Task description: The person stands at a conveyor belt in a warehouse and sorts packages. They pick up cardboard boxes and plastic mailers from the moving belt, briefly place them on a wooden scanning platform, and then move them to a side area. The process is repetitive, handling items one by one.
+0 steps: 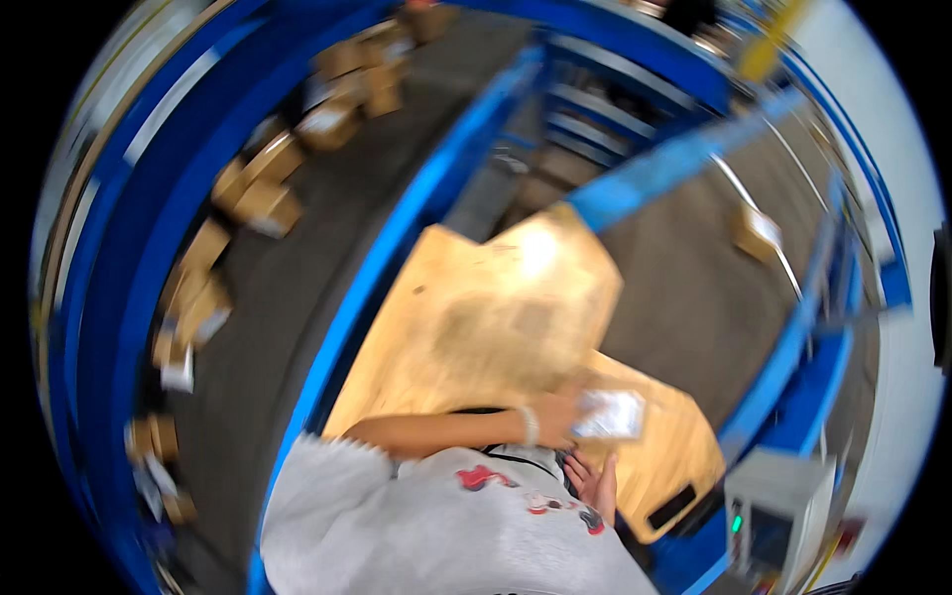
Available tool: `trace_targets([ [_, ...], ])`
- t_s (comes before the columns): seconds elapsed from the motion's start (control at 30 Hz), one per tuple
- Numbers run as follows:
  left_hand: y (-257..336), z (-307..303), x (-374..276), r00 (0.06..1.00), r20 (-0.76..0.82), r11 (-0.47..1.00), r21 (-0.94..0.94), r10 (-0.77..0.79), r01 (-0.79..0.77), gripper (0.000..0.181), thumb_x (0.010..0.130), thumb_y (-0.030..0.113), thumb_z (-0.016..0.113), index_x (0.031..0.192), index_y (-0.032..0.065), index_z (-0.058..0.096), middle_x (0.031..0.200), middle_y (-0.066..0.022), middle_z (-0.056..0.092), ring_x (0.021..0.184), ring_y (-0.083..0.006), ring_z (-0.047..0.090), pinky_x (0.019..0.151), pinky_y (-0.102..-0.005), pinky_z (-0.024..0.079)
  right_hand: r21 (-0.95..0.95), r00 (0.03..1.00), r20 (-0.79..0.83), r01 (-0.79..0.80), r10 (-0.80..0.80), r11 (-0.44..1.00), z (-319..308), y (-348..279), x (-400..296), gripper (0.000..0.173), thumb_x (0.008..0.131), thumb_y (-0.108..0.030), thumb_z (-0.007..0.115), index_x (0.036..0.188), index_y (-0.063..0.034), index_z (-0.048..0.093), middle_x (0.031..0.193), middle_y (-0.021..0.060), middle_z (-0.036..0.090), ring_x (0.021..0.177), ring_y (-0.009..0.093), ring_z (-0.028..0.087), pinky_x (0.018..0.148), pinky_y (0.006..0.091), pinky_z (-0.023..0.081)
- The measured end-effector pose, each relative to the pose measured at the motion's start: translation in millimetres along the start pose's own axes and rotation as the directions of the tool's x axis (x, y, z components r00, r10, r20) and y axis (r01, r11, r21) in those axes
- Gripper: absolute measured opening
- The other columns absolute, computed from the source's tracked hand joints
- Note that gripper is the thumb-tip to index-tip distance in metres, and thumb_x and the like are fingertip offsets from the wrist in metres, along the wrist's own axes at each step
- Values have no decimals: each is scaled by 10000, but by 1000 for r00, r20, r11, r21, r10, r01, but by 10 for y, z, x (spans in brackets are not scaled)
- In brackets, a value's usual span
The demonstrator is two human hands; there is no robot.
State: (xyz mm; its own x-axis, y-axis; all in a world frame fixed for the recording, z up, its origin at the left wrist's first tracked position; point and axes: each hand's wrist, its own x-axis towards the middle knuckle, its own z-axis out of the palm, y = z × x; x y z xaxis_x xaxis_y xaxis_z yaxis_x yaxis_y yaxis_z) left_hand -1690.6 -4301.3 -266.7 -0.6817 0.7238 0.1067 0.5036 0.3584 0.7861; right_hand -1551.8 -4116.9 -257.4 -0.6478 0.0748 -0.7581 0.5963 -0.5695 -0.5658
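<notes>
My left hand (559, 421), with a pale band at the wrist, reaches across my body to the right. Its blurred fingers close on the near side of a small parcel (613, 415) with a white face. The parcel is over the right part of a wooden worktop (387, 364). Just below it, close to my shirt, my right hand (595, 487) has its palm turned up and its fingers apart, with nothing in it. Motion blur hides the exact grip of the left hand and any writing on the parcel.
To the left, a dark conveyor belt (260, 320) with a blue rail carries several cardboard boxes (271, 208). Another belt (669, 260) on the right bears one box (755, 232). A dark flat rectangular object (671, 507) lies on the worktop near a grey control box (781, 483).
</notes>
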Motion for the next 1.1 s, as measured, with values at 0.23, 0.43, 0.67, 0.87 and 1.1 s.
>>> trace_targets([
  [0.23,-21,-146,190,982,131,897,-438,133,-63,776,840,276,756,1515,64,438,1563,-262,372,1402,-414,422,1177,-436,340,-105,916,-186,340,-355,934,-514,-890,1545,650,976,-571,612,1369,-58,537,1161,129,643,919,210,627,760,345,576],
  [0.43,-1396,-1356,-1543,636,-567,723,-691,-523,-22,511,929,147,743,1400,59,565,1337,-48,629,1132,-126,594,1000,-325,498,51,572,-705,629,-418,776,-282,-2434,3993,652,988,-485,592,1394,15,496,1215,165,616,820,232,613,617,294,557],
  [0.67,-2563,-2660,-4149,-421,-548,421,-832,-723,361,753,859,326,799,1443,-6,459,1385,-226,530,1209,-293,607,1011,-407,520,-281,769,440,609,-465,742,4815,-1424,4217,796,870,-500,692,1466,-25,460,1411,224,514,1335,346,467,1114,428,411],
  [0.87,-4329,-4457,-4478,-542,-507,117,-793,-670,597,1273,698,663,810,1601,38,167,1620,-303,146,1476,-478,266,1183,-492,340,-465,448,875,883,-183,-60,8351,513,4587,1022,685,-469,924,1469,-5,460,1480,267,446,1353,392,468,1072,451,447],
  [1.1,-6144,-5785,-4381,-758,-347,-245,-802,-553,546,1333,688,627,827,1637,212,-13,1622,-272,80,1431,-484,284,1105,-548,401,-507,496,853,714,-162,-483,10898,1858,5657,1513,489,-718,893,1624,-96,109,1599,294,242,1516,438,170,1203,603,159],
])
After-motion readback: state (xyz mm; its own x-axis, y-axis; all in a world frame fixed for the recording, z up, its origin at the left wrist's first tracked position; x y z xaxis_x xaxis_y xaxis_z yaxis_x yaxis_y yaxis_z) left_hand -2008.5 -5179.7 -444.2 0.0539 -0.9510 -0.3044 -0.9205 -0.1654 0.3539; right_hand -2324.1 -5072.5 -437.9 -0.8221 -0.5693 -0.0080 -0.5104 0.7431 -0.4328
